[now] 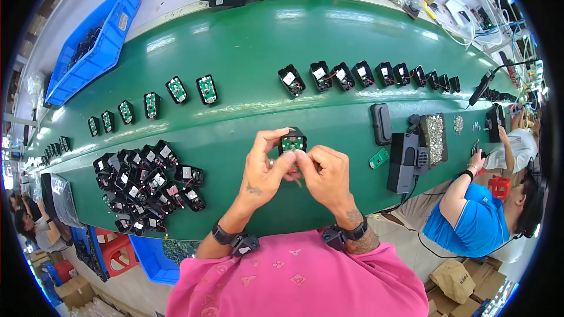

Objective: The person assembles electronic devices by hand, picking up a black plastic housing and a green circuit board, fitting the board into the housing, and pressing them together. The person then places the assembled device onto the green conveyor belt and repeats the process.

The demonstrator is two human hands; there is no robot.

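Observation:
In front of my chest, both hands are closed around a small black plastic housing [301, 134] with a green circuit board [292, 141] in its mouth. My left hand [260, 170] grips its left side, index finger curled over the far end. From the right, my right hand [326, 175] pinches at the near end, its thumb close to the left thumb. Something thin and pale pokes out below the fingertips; I cannot make out what it is. The thumbs cover the lower part of the board.
Left of my hands lies a heap of black housings [136, 183]. Housings with green boards [152, 105] line the green bench [247, 35] at left, others [320, 76] at right. A loose circuit board [379, 158] lies near a grey-black device [402, 163]. A co-worker in blue [470, 223] sits right.

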